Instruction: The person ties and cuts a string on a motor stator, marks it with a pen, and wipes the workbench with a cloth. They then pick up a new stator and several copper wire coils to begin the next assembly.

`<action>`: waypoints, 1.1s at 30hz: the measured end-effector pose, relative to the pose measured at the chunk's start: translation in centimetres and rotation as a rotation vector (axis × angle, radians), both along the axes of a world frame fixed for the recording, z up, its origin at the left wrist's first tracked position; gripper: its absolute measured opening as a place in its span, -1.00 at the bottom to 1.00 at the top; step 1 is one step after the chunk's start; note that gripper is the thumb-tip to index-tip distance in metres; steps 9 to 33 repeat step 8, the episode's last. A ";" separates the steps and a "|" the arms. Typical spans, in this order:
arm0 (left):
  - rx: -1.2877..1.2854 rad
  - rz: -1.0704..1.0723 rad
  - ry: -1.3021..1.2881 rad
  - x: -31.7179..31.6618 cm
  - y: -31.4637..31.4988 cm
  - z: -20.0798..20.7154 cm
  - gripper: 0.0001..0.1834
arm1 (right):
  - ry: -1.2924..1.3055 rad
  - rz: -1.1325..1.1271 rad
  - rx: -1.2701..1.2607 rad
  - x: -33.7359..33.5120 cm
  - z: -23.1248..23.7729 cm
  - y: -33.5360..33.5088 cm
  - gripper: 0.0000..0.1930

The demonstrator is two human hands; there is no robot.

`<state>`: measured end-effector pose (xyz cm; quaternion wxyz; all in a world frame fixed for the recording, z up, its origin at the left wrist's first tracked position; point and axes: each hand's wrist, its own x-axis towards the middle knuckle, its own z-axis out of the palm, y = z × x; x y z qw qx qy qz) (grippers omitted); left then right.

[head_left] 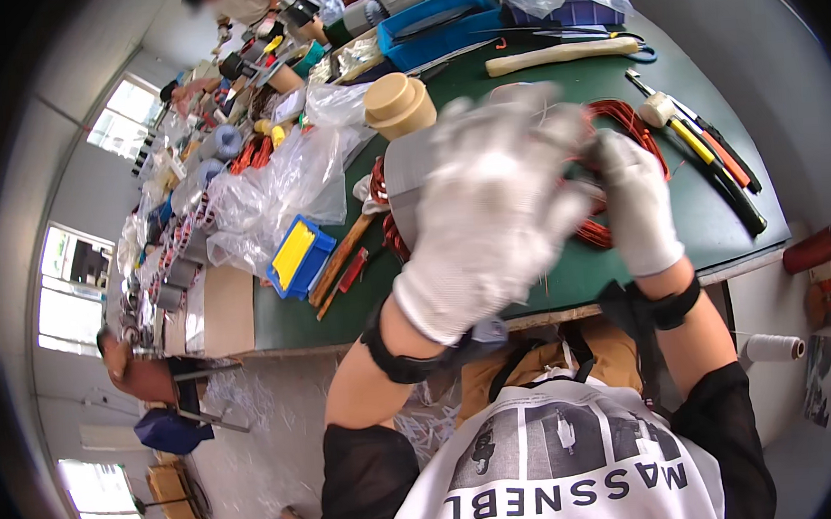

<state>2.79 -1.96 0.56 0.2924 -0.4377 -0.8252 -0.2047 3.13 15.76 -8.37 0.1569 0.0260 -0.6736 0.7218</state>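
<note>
Both my hands wear white knit gloves. My left hand point(489, 217) is blurred with motion and lies over a grey cylindrical metal core point(401, 170) wound with reddish copper wire point(630, 118); its fingers curl onto the core's top. My right hand point(639, 203) grips the wire coil at the core's right side. Much of the core and coil is hidden under the hands. A beige spool-shaped plastic form point(398, 104) stands just behind the core on the green table point(510, 92).
A blue-and-yellow box point(298, 257), wooden sticks point(339, 261) and clear plastic bags point(287, 186) lie to the left. Screwdrivers and a mallet point(704, 151) lie at right, a wooden stick point(560, 56) and blue trays point(439, 25) behind. Other people work further along the bench.
</note>
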 end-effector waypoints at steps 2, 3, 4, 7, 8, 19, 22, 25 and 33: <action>0.056 0.117 -0.026 -0.5 -2.8 -1.3 -0.65 | -0.371 -0.057 -0.968 -0.6 -5.5 5.0 -0.81; 0.041 0.186 -0.014 0.2 -3.7 -2.7 -0.66 | -0.397 -0.188 -1.028 0.5 -6.6 7.9 -0.83; 0.040 0.164 -0.017 1.1 -4.0 -4.0 -0.66 | -0.276 -0.322 -0.966 1.7 -9.8 11.8 -0.84; -0.323 -0.155 0.008 4.5 -3.8 -8.7 -0.54 | -0.036 -0.640 -0.734 6.4 -8.0 15.6 -0.72; -0.441 -0.143 0.039 5.0 -3.2 -10.4 -0.55 | -0.033 -0.646 -0.731 6.5 -8.0 15.6 -0.72; -0.441 -0.143 0.039 5.0 -3.2 -10.4 -0.55 | -0.033 -0.646 -0.731 6.5 -8.0 15.6 -0.72; -0.441 -0.143 0.039 5.0 -3.2 -10.4 -0.55 | -0.033 -0.646 -0.731 6.5 -8.0 15.6 -0.72; -0.441 -0.143 0.039 5.0 -3.2 -10.4 -0.55 | -0.033 -0.646 -0.731 6.5 -8.0 15.6 -0.72; -0.441 -0.143 0.039 5.0 -3.2 -10.4 -0.55 | -0.033 -0.646 -0.731 6.5 -8.0 15.6 -0.72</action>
